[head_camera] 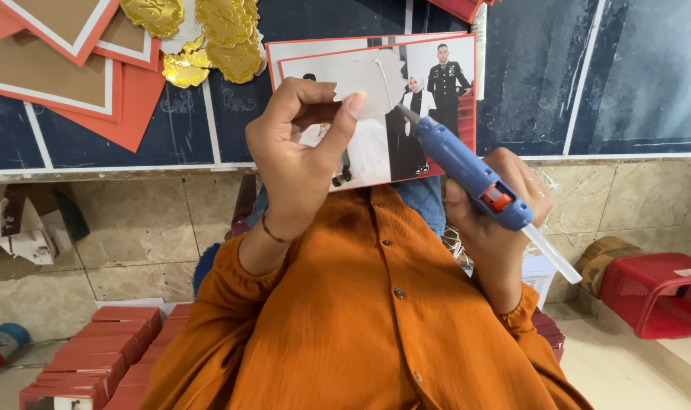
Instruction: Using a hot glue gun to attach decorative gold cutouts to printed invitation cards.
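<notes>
A small white scallop-edged paper cutout [364,87] is pinched between thumb and fingers of the left hand [296,156] and held upright in front of a red-bordered photo card [429,121]. A blue plastic hot-glue gun [467,171] with an orange trigger is gripped in the right hand [497,220], tilted, its metal nozzle set against the cutout's right edge. A translucent glue stick [550,254] protrudes from its rear.

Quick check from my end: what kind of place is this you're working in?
Probably a small craft workshop for handmade cards or frames. The right hand holds a blue glue gun; red-and-tan card frames and gold foil ornaments lie on the dark work surface.
</notes>
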